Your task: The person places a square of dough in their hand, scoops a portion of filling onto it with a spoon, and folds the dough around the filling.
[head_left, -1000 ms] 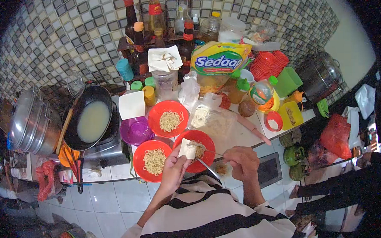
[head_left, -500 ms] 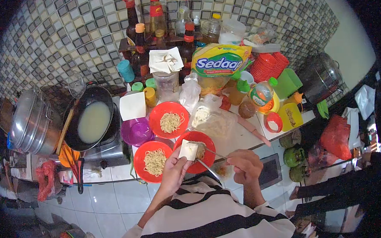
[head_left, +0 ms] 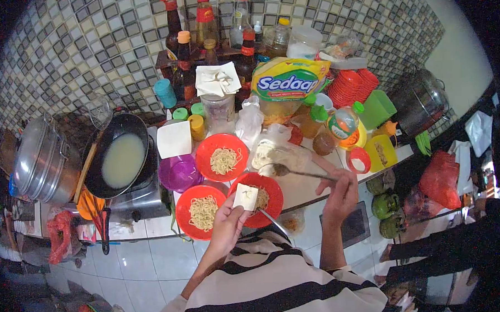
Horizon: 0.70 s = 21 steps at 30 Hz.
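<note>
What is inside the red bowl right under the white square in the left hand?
The red bowl holds a small heap of noodles, with a utensil handle sticking out over its near rim. The white square, pinched by the left hand, covers the bowl's left part.

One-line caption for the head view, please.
Left hand holds a pale square wrapper over a red plastic noodle bowl; right hand lifts a metal spoon.
</note>
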Tool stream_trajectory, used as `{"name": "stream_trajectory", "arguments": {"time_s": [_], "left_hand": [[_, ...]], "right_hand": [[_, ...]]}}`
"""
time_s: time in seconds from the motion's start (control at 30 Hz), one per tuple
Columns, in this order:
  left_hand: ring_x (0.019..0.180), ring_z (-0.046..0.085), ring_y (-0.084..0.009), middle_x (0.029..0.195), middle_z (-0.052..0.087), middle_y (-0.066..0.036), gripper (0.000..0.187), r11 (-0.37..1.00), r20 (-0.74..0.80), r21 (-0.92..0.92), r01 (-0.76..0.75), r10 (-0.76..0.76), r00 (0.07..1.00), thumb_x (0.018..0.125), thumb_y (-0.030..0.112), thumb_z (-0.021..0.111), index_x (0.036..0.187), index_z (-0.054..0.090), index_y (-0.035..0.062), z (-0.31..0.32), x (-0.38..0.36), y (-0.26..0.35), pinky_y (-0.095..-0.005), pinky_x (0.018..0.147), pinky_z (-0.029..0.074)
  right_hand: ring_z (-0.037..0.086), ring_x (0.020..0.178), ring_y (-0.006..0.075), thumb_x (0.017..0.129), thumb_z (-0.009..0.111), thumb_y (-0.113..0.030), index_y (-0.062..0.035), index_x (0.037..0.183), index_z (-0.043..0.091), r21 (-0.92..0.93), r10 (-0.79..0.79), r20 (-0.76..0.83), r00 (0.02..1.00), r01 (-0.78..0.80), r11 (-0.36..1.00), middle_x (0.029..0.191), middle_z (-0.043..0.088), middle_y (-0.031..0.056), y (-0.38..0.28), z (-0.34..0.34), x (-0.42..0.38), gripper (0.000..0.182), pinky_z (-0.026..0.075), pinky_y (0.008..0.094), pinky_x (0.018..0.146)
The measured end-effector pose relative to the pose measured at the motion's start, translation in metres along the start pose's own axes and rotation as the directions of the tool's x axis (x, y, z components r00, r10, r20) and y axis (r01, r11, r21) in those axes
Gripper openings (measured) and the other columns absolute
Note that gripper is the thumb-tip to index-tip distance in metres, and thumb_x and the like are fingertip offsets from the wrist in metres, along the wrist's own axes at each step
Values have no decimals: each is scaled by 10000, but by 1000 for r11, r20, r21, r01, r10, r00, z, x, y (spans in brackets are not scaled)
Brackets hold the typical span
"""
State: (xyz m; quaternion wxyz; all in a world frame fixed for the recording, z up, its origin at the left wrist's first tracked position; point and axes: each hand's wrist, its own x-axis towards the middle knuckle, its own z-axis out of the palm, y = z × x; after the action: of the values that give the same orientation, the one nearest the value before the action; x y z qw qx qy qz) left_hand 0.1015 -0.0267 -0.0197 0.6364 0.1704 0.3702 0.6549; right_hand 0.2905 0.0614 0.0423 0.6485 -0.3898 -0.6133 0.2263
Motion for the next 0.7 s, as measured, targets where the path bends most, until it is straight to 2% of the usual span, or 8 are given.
{"name": "stream_trajectory", "arguments": {"time_s": [0.03,0.13,0.17,0.23,0.33,0.47,0.53,0.7], "left_hand": [[1062,499,-182,1180,478,-123,397,1000,1,0,0,0,1000,855,-16,373,1249,337,-32,0,-1,0,-269,894,422],[1066,496,-180,1180,477,-123,398,1000,-18,-19,-9,9,1000,857,-14,375,1252,334,-32,1,-2,1,-269,897,419],[1068,494,-180,1180,477,-123,397,1000,-15,-23,-12,11,1000,858,-12,376,1252,333,-32,0,-1,1,-270,899,418],[1070,492,-180,1180,477,-123,397,1000,-10,-26,-13,13,1000,859,-11,376,1253,332,-33,0,-1,1,-270,900,416],[1069,493,-180,1182,474,-123,400,1000,-4,-4,-5,5,1000,858,-11,379,1254,329,-33,2,-2,4,-271,901,416],[1079,486,-186,1191,466,-127,405,1000,11,-28,-7,7,1000,854,-20,377,1256,329,-31,2,-1,3,-279,907,413],[1083,483,-189,1194,464,-129,407,999,14,-38,-11,12,1000,852,-23,376,1256,329,-30,2,-1,3,-283,909,412],[1086,481,-191,1198,462,-123,403,1000,-5,-25,-9,9,1000,852,-26,372,1253,335,-32,2,-2,3,-289,911,413]], "right_hand": [[505,467,113,923,370,-205,1,849,517,120,172,-69,983,-163,979,713,600,107,9,1,4,263,431,253,459],[493,460,98,921,374,-172,8,842,520,-7,254,-49,966,-254,967,718,585,91,39,-7,11,245,417,234,458],[493,460,98,921,374,-172,8,842,520,-8,253,-50,966,-254,967,718,585,91,49,-9,10,245,417,234,458],[508,467,104,912,387,-147,1,831,526,-261,172,56,983,-152,953,660,567,73,69,-11,7,219,416,239,457],[528,478,108,902,401,-143,-3,831,535,-389,165,86,982,-119,913,605,552,67,95,-10,-9,207,420,246,461],[536,463,119,898,412,-152,3,853,540,-372,200,118,973,-143,917,561,536,70,111,-9,-16,206,424,254,444],[476,415,92,914,393,-167,17,831,487,-194,288,0,958,-282,939,574,501,69,111,-3,-14,222,404,210,402],[489,421,108,920,378,-198,0,830,466,-63,464,-96,881,-470,880,574,503,76,121,-8,-13,234,422,226,392]]}}
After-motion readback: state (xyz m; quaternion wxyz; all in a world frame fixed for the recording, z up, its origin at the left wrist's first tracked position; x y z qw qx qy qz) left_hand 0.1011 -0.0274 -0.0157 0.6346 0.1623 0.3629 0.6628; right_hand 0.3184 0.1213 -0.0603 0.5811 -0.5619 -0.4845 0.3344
